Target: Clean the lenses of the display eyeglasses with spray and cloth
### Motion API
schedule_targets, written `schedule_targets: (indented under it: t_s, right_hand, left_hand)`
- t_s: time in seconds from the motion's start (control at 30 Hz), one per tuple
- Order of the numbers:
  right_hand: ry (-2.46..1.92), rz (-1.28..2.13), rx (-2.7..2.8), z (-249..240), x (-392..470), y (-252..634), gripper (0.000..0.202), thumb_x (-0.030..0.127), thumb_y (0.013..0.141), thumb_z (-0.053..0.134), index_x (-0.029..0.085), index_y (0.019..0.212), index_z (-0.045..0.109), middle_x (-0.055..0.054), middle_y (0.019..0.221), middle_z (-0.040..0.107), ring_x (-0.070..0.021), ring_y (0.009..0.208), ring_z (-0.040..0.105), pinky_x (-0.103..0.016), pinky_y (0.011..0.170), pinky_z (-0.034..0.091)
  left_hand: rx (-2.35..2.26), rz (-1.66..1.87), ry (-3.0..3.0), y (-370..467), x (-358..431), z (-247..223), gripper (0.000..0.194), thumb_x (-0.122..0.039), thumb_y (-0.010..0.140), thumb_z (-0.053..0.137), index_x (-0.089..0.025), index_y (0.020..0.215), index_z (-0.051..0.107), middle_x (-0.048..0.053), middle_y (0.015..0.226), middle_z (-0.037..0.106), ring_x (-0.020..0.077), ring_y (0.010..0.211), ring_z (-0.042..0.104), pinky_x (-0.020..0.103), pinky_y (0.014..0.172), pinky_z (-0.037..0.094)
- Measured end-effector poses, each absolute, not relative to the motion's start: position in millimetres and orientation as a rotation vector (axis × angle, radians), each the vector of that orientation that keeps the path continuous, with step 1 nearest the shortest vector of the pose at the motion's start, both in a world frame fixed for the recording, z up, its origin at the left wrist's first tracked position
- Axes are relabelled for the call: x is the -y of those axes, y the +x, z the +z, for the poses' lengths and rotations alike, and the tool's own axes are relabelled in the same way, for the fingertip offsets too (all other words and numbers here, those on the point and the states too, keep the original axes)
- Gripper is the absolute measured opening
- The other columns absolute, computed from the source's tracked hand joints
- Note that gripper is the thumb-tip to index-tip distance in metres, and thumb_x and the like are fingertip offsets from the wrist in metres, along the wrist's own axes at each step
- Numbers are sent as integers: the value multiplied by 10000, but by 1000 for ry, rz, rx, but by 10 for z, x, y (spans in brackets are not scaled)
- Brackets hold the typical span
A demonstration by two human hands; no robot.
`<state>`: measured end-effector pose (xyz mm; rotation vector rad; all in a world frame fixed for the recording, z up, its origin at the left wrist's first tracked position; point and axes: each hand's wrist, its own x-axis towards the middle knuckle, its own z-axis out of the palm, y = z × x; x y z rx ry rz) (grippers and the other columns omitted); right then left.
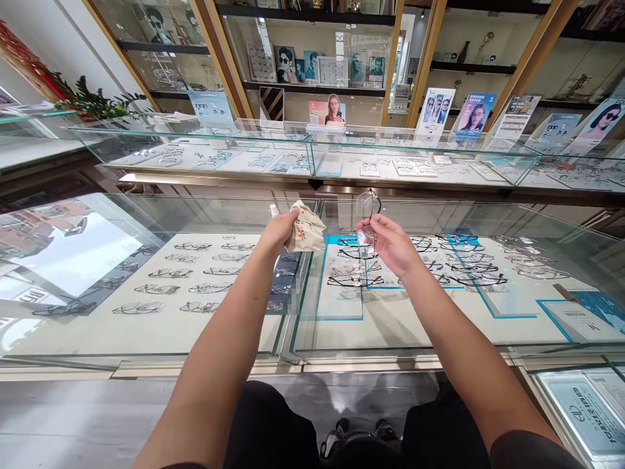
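Observation:
My left hand (pixel 282 229) is closed on a crumpled cream cloth (pixel 306 229) with dark and red print. A small white cap or nozzle (pixel 274 210) shows just behind this hand; I cannot tell whether the hand holds it. To the right, my right hand (pixel 390 242) pinches a pair of eyeglasses (pixel 367 203) with a thin dark frame, held up on end above the glass counter. One lens points upward, and the fingers partly hide the lower part. The cloth and the eyeglasses are apart. Below both hands, rows of eyeglasses (pixel 355 281) lie inside the counter.
The glass display counter (pixel 332 355) spans the view in front of me. Behind it stands a second glass case (pixel 312 146) carrying upright advertising cards (pixel 436 111). Shelves with framed pictures line the back wall. A green plant (pixel 92 98) is at the far left.

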<state>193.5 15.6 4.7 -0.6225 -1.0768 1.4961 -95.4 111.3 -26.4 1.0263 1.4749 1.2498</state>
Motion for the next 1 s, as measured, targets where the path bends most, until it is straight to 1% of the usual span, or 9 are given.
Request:
schedule_targets:
  t_s: [0.17,0.3,0.4,0.53,0.6,0.73,0.83,0.9,1.0]
  right_hand:
    - [-642,1503,1063,57,-149,1926,281,447,761,908,255,854,725,-26,1012,778,-178,964,670,-305,812,510]
    - [-653,1500,1069,66,-139,1916,299,456,747,912,253,852,720,-28,1007,774,-179,949,663,-309,798,505]
    - [-652,1501,1078,66,-132,1917,309,464,744,913,252,851,716,-30,1003,774,-178,946,655,-302,767,485]
    - [-648,1521,1119,63,-120,1914,291,458,776,898,249,854,711,-28,1002,778,-173,935,650,-296,749,460]
    - [-654,1536,1133,65,-114,1907,282,450,781,894,248,853,712,-27,1002,778,-174,941,651,-297,757,458]
    - [-675,1535,1166,64,-106,1896,274,457,794,880,247,853,713,-34,1016,776,-187,964,649,-302,755,456]
    - [-681,1556,1221,54,-98,1898,285,477,820,867,241,869,715,-37,1032,782,-183,949,651,-305,765,456]
    - [-684,1588,1270,50,-88,1899,300,491,833,862,233,882,716,-39,1031,787,-181,949,657,-306,783,455]
    - [-693,1613,1324,55,-70,1888,333,520,833,861,226,886,715,-43,1022,793,-185,970,666,-306,793,446]
  left_hand:
    - [-1382,1235,685,-914,-1104,-164,359,-502,833,838,-185,837,670,55,681,699,197,549,663,312,572,573]
    - [-1303,1279,759,-902,-1056,-114,205,-288,784,825,-157,833,676,30,649,679,167,507,632,283,536,557]
    - [-1242,1276,812,-870,-1003,-74,196,-171,694,813,-142,829,674,25,666,687,156,514,631,270,522,542]
    - [-1055,1200,846,-764,-895,-2,185,-152,716,772,-127,883,697,83,804,763,197,664,718,314,651,616]
    - [-940,1148,876,-706,-818,34,202,-145,728,789,-145,907,695,75,823,769,208,735,741,336,741,639]
    - [-765,1026,994,-622,-669,87,399,-155,747,795,-162,1138,712,98,1002,792,247,973,776,390,923,642]
    - [-676,1016,1064,-575,-631,99,593,-163,745,708,-157,1336,669,156,1210,775,321,1150,755,451,954,637]
    - [-635,1053,1077,-549,-643,93,738,-99,670,635,-163,1406,641,159,1277,760,319,1168,749,422,918,640]
    - [-583,1080,1067,-524,-664,69,922,-21,572,577,-186,1479,603,142,1333,745,249,1112,756,296,821,626]
